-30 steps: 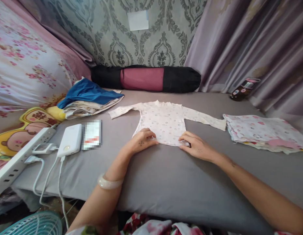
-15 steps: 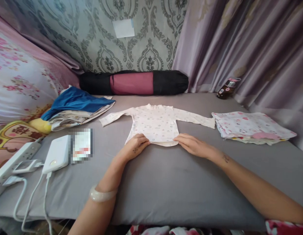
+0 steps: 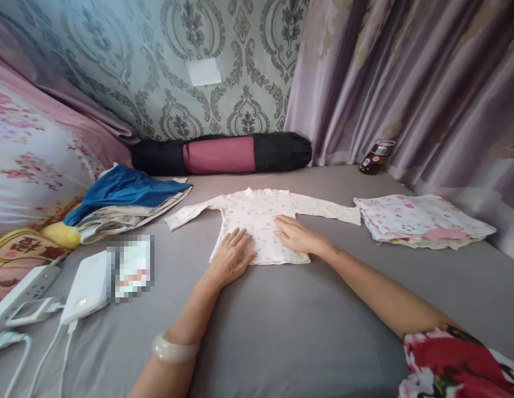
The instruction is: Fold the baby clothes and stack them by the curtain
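Resting flat on the lower part of a white patterned shirt (image 3: 260,207), the left hand (image 3: 233,257) has its fingers stretched and slightly spread, gripping nothing. Near it, the right hand (image 3: 298,235) lies across the shirt's other side, palm down, fingers nearly straight and likewise grasping nothing. The shirt is spread out under both hands, its collar beyond the fingertips and one sleeve reaching out past each hand. Well to the right of the right hand is a stack of folded clothes (image 3: 422,218). Left of the left hand lies a white power bank (image 3: 88,287), with a blue cloth (image 3: 126,188) on a pile farther beyond.
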